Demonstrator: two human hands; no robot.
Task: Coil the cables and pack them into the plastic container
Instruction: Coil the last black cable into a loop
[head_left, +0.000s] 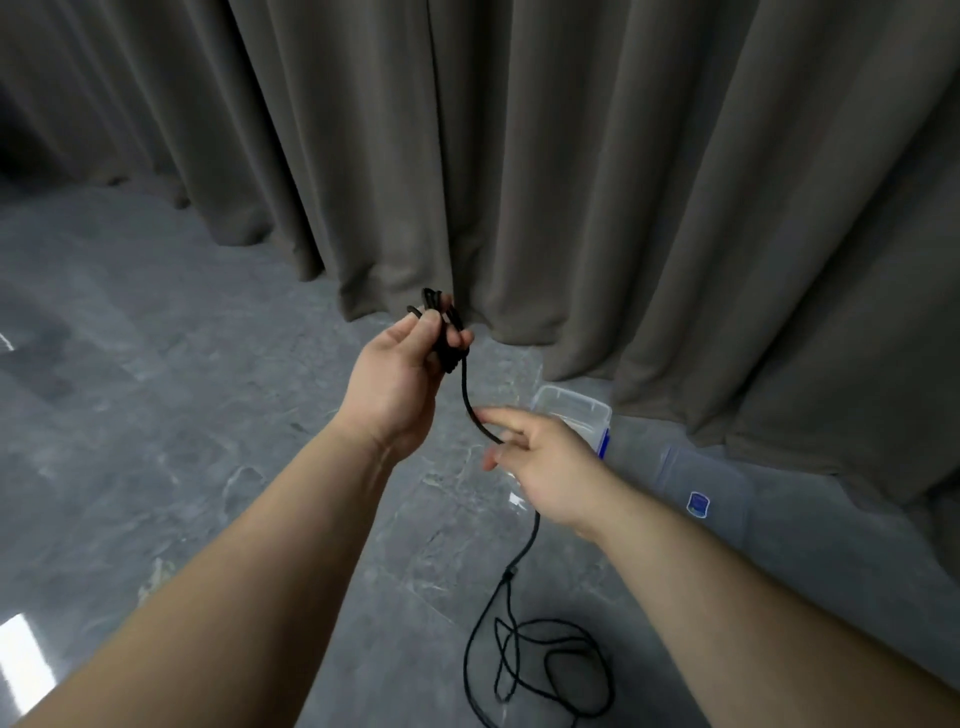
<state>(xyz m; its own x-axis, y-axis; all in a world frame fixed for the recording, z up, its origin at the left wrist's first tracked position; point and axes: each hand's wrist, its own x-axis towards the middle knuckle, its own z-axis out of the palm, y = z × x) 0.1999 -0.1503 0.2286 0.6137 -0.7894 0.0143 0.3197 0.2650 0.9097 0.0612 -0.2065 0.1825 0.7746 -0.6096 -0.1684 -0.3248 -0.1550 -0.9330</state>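
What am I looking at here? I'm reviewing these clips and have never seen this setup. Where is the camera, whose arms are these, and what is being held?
There is no machine here. The single picture comes from a wide-angle camera worn on a person's head, looking forward and down, so the two bare arms reaching in from the bottom are the wearer's own.

The left hand grips a small bundle of black cable already wound into loops. The cable runs down from there through the fingers of the right hand, which guide it, and ends in a loose tangle on the grey floor.

Behind the right hand, a clear plastic container stands open on the floor. To its right lies what looks like its lid. A brown curtain fills the background.
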